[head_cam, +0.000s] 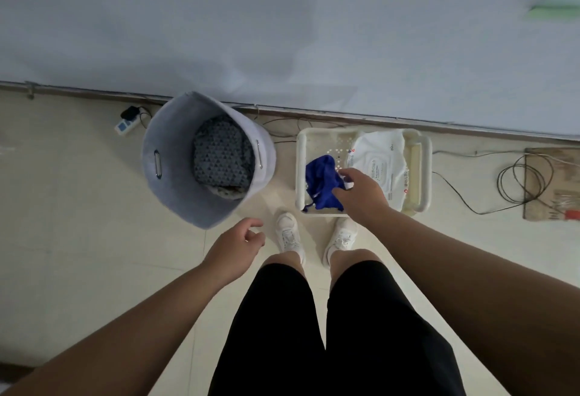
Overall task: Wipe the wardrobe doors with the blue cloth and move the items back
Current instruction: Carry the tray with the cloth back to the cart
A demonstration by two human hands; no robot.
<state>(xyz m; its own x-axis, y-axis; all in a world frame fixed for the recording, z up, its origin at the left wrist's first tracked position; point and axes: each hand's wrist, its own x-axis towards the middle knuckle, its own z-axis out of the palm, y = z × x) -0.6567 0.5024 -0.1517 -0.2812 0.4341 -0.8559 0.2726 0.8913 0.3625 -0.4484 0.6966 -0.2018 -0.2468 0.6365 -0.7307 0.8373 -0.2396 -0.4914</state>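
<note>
One large pale panel (pixel 282 19) is recorded across the far half of the view, met by a tiled floor (pixel 78 207) along a dark baseboard line. Black shorts and both forearms are seen at the near edge. On the floor, left of centre, a grey felt bin (pixel 175 195) is noted, tilted in the wide-angle view, with a dark patterned fabric (pixel 222 160) lying inside. Just right of it, apart from it, a white plastic basket (pixel 423 157) is set close to the baseboard. A white wipes pack (pixel 379 157) occupies its right part; the blue cloth (pixel 320 182) lies crumpled in its left part. The right hand (pixel 361 191) is lowered into the basket, fingers curled onto the right edge of the blue cloth. The left hand (pixel 235 245) is held above the floor near the bin, fingers loosely curled, nothing held. White shoes (pixel 287 232) are placed just near of the basket. Coiled cable (pixel 521 179) and a power strip (pixel 125 124) are noted by the baseboard.
</note>
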